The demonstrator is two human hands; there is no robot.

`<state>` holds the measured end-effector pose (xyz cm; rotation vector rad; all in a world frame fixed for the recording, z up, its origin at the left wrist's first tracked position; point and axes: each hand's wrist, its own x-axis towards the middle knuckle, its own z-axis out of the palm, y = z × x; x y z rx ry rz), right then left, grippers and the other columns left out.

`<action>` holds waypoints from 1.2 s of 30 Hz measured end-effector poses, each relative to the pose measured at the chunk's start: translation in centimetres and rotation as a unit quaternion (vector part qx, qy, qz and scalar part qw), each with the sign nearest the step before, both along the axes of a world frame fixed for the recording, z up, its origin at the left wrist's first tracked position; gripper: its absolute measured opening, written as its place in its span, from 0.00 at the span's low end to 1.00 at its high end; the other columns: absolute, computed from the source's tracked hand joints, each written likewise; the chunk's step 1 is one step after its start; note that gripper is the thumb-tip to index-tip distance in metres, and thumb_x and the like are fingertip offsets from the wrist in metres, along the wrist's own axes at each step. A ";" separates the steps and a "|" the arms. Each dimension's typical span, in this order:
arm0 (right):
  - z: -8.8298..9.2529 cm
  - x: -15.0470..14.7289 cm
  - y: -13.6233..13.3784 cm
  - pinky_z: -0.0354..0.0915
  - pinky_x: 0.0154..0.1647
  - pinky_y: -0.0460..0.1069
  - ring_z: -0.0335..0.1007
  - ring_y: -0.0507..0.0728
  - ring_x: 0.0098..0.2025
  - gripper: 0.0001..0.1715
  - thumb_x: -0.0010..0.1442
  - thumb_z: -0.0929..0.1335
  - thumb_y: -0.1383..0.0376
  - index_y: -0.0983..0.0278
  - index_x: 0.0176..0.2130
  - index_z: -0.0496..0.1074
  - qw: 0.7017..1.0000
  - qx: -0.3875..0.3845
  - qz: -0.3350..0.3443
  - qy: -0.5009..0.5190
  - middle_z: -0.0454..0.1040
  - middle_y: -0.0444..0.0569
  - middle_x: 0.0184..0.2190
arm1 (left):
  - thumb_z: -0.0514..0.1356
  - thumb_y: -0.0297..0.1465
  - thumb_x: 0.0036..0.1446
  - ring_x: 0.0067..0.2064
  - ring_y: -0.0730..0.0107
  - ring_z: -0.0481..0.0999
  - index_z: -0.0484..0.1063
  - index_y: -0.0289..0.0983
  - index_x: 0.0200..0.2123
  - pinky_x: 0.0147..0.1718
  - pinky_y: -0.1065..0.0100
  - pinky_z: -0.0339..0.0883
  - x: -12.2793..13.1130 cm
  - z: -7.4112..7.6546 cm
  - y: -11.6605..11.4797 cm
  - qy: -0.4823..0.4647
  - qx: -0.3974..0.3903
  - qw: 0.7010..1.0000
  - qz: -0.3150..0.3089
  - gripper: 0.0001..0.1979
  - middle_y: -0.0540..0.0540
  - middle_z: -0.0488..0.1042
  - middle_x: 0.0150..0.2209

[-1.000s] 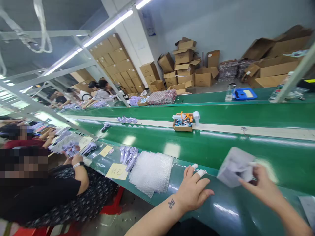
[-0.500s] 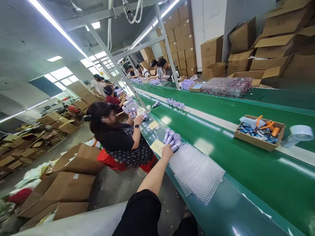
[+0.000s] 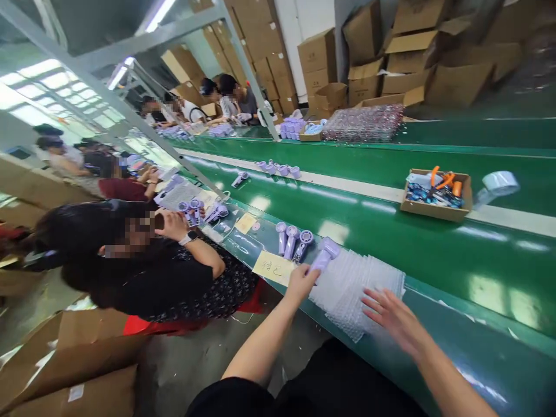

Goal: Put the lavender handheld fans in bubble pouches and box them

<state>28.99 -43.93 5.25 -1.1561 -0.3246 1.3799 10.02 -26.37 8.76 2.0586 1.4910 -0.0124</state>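
Observation:
My left hand (image 3: 302, 282) is closed round the handle of a lilac handheld fan (image 3: 324, 255), lifted just off the green bench edge. Three more lilac fans (image 3: 292, 240) lie in a row to its left, behind a yellow paper note (image 3: 273, 267). My right hand (image 3: 388, 313) reaches out with fingers spread and rests on the near edge of a stack of clear bubble-wrap bags (image 3: 358, 281). It holds nothing.
A green conveyor belt (image 3: 391, 243) runs past with a cardboard box of tools (image 3: 434, 188) and a tape roll (image 3: 497, 184) on its white strip. A seated co-worker (image 3: 143, 260) handles fans on my left. More workers sit farther down. Cardboard cartons stand behind the line.
My left hand has picked one fan from the row and drawn it toward me. My right hand, out of view half a second ago, now lies on the bubble-wrap stack. The view has swung right.

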 end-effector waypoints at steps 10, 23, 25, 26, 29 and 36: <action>1.5 4.8 -6.0 0.74 0.29 0.51 0.75 0.56 0.26 0.17 0.49 0.73 0.58 0.59 0.39 0.70 0.940 -0.130 -0.301 0.094 0.77 0.45 0.27 | 0.59 0.28 0.54 0.48 0.55 0.68 0.70 0.34 0.38 0.45 0.58 0.62 5.2 -5.2 -10.8 -0.076 0.050 0.852 -0.516 0.07 0.37 0.71 0.43; 2.0 -3.7 -12.8 0.75 0.32 0.53 0.77 0.60 0.32 0.19 0.43 0.75 0.59 0.58 0.36 0.70 0.959 -0.101 -0.219 0.151 0.77 0.46 0.28 | 0.58 0.32 0.56 0.28 0.73 0.71 0.75 0.33 0.34 0.28 0.73 0.64 10.5 -4.7 -10.9 -0.133 -0.160 0.913 -0.351 0.09 0.49 0.74 0.27; 2.5 -3.0 -12.1 0.74 0.29 0.50 0.76 0.57 0.30 0.20 0.44 0.75 0.61 0.59 0.38 0.70 0.963 -0.080 -0.207 0.150 0.76 0.45 0.27 | 0.55 0.30 0.57 0.26 0.75 0.70 0.74 0.32 0.36 0.26 0.74 0.63 10.8 -4.1 -11.9 -0.164 -0.180 0.918 -0.314 0.10 0.49 0.74 0.27; 2.6 -2.7 -12.0 0.74 0.29 0.49 0.76 0.56 0.29 0.19 0.45 0.75 0.61 0.60 0.38 0.70 0.966 -0.082 -0.201 0.142 0.76 0.45 0.27 | 0.53 0.30 0.58 0.26 0.76 0.69 0.74 0.31 0.37 0.26 0.74 0.63 10.9 -3.7 -12.3 -0.177 -0.182 0.921 -0.294 0.11 0.49 0.74 0.27; 2.8 -1.9 -12.5 0.72 0.26 0.48 0.74 0.54 0.25 0.16 0.48 0.74 0.61 0.61 0.37 0.69 0.967 -0.113 -0.193 0.120 0.75 0.45 0.24 | 0.52 0.32 0.59 0.29 0.74 0.70 0.73 0.31 0.37 0.30 0.72 0.65 10.9 -2.6 -13.2 -0.226 -0.164 0.929 -0.245 0.12 0.47 0.73 0.29; 2.3 -2.4 -14.4 0.73 0.23 0.54 0.75 0.61 0.23 0.14 0.49 0.72 0.53 0.58 0.34 0.72 0.977 -0.147 -0.152 -0.024 0.75 0.48 0.21 | 0.54 0.25 0.53 0.35 0.66 0.73 0.73 0.36 0.30 0.40 0.65 0.68 9.8 -1.3 -16.1 -0.261 0.083 0.869 -0.413 0.08 0.44 0.75 0.30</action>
